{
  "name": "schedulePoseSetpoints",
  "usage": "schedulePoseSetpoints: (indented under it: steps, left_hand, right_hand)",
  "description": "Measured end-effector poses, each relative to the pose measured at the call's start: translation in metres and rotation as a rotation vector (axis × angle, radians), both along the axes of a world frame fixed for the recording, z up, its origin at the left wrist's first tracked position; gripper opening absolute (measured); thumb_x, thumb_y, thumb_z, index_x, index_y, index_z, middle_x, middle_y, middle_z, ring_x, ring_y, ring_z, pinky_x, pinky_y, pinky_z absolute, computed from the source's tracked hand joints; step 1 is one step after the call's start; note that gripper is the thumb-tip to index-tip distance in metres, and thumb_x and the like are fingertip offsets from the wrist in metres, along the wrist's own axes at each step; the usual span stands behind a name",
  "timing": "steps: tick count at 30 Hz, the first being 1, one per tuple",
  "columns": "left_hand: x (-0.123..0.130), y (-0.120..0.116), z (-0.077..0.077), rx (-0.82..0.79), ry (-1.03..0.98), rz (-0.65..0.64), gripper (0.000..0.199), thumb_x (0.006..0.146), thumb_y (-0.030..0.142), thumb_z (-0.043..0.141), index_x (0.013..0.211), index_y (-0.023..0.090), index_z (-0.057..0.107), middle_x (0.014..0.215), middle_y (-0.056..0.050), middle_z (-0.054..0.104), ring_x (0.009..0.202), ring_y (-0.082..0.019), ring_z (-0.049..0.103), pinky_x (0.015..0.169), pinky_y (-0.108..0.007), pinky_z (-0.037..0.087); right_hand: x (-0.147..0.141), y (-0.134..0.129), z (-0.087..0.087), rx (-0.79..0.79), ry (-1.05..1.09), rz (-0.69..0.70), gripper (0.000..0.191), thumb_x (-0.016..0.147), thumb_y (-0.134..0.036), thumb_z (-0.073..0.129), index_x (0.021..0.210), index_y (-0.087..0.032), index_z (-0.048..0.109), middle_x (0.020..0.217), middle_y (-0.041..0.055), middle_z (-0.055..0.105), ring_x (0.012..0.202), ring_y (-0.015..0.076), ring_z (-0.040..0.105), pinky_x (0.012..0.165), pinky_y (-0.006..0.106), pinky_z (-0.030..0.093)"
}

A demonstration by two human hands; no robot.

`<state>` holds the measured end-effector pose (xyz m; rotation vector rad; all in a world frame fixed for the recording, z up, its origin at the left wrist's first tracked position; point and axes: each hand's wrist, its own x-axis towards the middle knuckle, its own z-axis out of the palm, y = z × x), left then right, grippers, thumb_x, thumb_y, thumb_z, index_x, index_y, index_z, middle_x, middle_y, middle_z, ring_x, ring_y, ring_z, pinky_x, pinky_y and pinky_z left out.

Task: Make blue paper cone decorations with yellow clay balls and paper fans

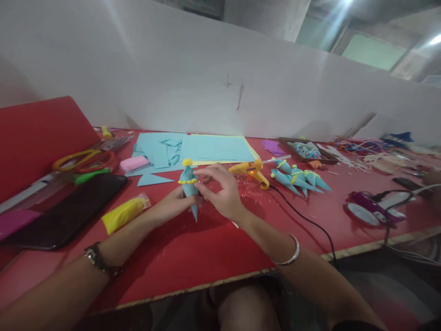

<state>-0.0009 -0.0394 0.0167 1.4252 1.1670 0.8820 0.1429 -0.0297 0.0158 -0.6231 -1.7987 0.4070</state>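
Upright, with its point down, a light blue paper cone (190, 192) has a ring of small yellow balls around it. A swirled blue top and a larger yellow ball (187, 162) crown it. My left hand (174, 202) grips the cone from the left and below, thumb across its front. From the right, my right hand (222, 193) has its thumb and index fingertips close together at the cone's upper side, by the yellow ring. Just right of that hand, a yellow hot glue gun (248, 171) lies with its orange light on.
Several similar blue cones (299, 179) lie right of the glue gun, whose black cord (306, 210) runs over the table edge. Blue sheets (215, 148) lie behind. At left are a black phone (74, 211), a yellow clay packet (124, 214) and scissors (77, 159).
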Motion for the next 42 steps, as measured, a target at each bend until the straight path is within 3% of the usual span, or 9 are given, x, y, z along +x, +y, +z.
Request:
schedulePoseSetpoints:
  steps: [8, 19, 23, 31, 36, 42]
  left_hand:
    - [-0.0012, -0.0009, -0.0007, 0.007, 0.048, -0.043, 0.016, 0.056, 0.030, 0.056, 0.066, 0.018, 0.057, 0.067, 0.001, 0.060, 0.066, -0.016, 0.055, 0.063, -0.029, 0.047]
    - [-0.0006, -0.0010, -0.0011, 0.018, 0.108, -0.065, 0.015, 0.057, 0.032, 0.054, 0.064, 0.018, 0.054, 0.067, 0.000, 0.059, 0.070, -0.018, 0.056, 0.065, -0.031, 0.048]
    - [-0.0010, -0.0020, 0.0004, 0.030, 0.106, -0.064, 0.022, 0.058, 0.037, 0.055, 0.067, 0.017, 0.054, 0.068, 0.000, 0.057, 0.069, -0.017, 0.055, 0.065, -0.031, 0.048]
    - [-0.0038, 0.0016, -0.0033, 0.119, 0.069, -0.142, 0.026, 0.061, 0.040, 0.058, 0.072, 0.017, 0.051, 0.070, 0.000, 0.055, 0.069, -0.015, 0.050, 0.066, -0.029, 0.045]
    - [-0.0059, 0.0029, -0.0066, 0.158, 0.037, -0.224, 0.024, 0.064, 0.034, 0.060, 0.078, 0.016, 0.051, 0.074, 0.000, 0.054, 0.069, -0.013, 0.049, 0.063, -0.025, 0.045]
    - [-0.0061, 0.0027, -0.0071, 0.145, 0.032, -0.267, 0.020, 0.063, 0.027, 0.058, 0.078, 0.016, 0.051, 0.074, -0.001, 0.055, 0.070, -0.013, 0.050, 0.063, -0.024, 0.045]
  right_hand:
    - [-0.0002, 0.0014, -0.0005, 0.095, 0.003, -0.037, 0.009, 0.082, -0.021, 0.056, 0.083, -0.024, 0.065, 0.078, -0.0008, 0.052, 0.074, 0.0108, 0.053, 0.069, 0.027, 0.047]
    - [-0.0015, 0.0000, 0.0000, 0.100, -0.004, -0.046, 0.007, 0.082, -0.022, 0.057, 0.082, -0.024, 0.064, 0.078, -0.0005, 0.051, 0.077, 0.0113, 0.053, 0.071, 0.027, 0.047]
    - [-0.0011, -0.0020, 0.0018, 0.035, -0.021, -0.027, 0.010, 0.080, -0.026, 0.059, 0.089, -0.025, 0.062, 0.083, -0.0001, 0.053, 0.075, 0.0115, 0.053, 0.071, 0.029, 0.047]
    - [-0.0023, -0.0016, -0.0003, -0.230, -0.052, 0.063, 0.045, 0.072, -0.033, 0.063, 0.114, -0.021, 0.051, 0.101, 0.0046, 0.052, 0.091, 0.0155, 0.053, 0.081, 0.032, 0.049]
    - [-0.0035, -0.0020, -0.0013, -0.331, -0.052, 0.122, 0.040, 0.074, -0.032, 0.061, 0.112, -0.022, 0.054, 0.108, 0.0052, 0.055, 0.096, 0.0158, 0.055, 0.087, 0.032, 0.048]
    - [-0.0064, -0.0041, -0.0049, -0.476, 0.018, 0.253, 0.053, 0.071, -0.029, 0.064, 0.121, -0.023, 0.047, 0.115, 0.0059, 0.058, 0.106, 0.0192, 0.055, 0.094, 0.037, 0.045]
